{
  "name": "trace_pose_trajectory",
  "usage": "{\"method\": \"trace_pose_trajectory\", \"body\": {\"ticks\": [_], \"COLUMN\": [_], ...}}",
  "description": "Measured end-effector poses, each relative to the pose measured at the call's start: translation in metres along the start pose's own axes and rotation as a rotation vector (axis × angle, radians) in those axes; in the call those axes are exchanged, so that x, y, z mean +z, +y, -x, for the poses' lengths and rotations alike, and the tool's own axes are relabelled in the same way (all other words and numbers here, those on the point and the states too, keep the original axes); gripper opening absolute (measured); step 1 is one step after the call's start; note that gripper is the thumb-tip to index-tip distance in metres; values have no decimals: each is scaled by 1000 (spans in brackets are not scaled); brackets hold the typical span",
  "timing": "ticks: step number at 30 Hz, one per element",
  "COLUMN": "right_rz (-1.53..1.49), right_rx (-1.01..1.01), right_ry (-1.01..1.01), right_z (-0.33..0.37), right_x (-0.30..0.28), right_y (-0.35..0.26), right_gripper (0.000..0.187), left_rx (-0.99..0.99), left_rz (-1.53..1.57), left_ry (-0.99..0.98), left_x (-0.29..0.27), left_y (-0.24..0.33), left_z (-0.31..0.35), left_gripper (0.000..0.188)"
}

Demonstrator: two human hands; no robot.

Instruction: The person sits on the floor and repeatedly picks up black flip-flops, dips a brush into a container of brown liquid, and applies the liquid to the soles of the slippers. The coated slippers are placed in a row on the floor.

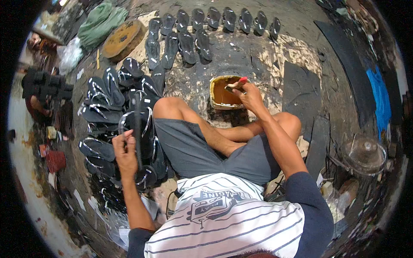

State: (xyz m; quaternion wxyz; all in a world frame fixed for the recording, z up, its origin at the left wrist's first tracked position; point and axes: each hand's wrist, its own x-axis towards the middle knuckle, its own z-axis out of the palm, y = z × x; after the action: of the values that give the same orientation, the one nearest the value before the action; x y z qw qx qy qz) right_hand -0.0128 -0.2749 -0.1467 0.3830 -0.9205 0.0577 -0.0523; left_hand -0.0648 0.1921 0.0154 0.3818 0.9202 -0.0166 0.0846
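My left hand (124, 148) is closed on a black flip-flop (138, 133), which it holds on edge so that its side shows. Below and around it lies a heap of black flip-flops (97, 148) with shiny straps. My right hand (250, 98) grips what looks like a brush (234, 87) with a red end, over a squarish tub (212, 95). Amber-brown liquid, like glue, fills part of the tub, and its rim is crusted yellow. The brush's lower end is partly hidden by my fingers.
Ahead, black flip-flops (213, 18) stand in rows on a stained board (241, 51). Black sheets (301, 88) lie to the right, near a fan (365, 155) and a blue cloth (378, 101). A round wooden block (124, 41) and green cloth (101, 26) sit at the far left.
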Motion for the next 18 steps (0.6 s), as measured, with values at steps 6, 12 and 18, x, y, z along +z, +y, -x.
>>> {"method": "trace_pose_trajectory", "body": {"ticks": [6, 12, 18], "right_rz": [-564, 587, -765], "right_rx": [-271, 128, 70], "right_ry": [464, 142, 328], "right_z": [5, 30, -3], "right_x": [-41, -125, -82], "right_y": [-40, 0, -177], "right_gripper": [20, 36, 31], "left_rx": [254, 199, -421], "left_rz": [-155, 396, 1667], "left_ry": [-127, -62, -496], "left_x": [71, 76, 134], "left_y": [16, 1, 100], "left_z": [20, -21, -28], "left_gripper": [57, 51, 49]}}
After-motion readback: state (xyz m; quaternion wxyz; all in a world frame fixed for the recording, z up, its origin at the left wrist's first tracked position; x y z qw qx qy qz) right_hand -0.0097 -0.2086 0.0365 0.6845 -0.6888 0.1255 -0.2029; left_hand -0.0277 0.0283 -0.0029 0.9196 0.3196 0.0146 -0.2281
